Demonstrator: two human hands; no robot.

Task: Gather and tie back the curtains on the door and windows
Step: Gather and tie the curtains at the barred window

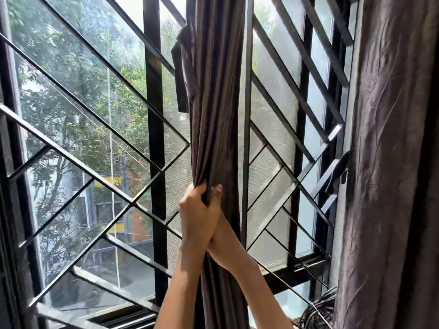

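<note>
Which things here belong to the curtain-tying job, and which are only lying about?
Job: gathered curtain, gripped by left hand and right hand; hanging strap beside it; right curtain.
Lying about: window grille; coiled wires.

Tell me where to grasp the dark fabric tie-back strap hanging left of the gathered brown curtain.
Probably best to pinch the dark fabric tie-back strap at its free lower end, coming from the left; it dangles clear there, while its top goes behind the gathered brown curtain.
</note>
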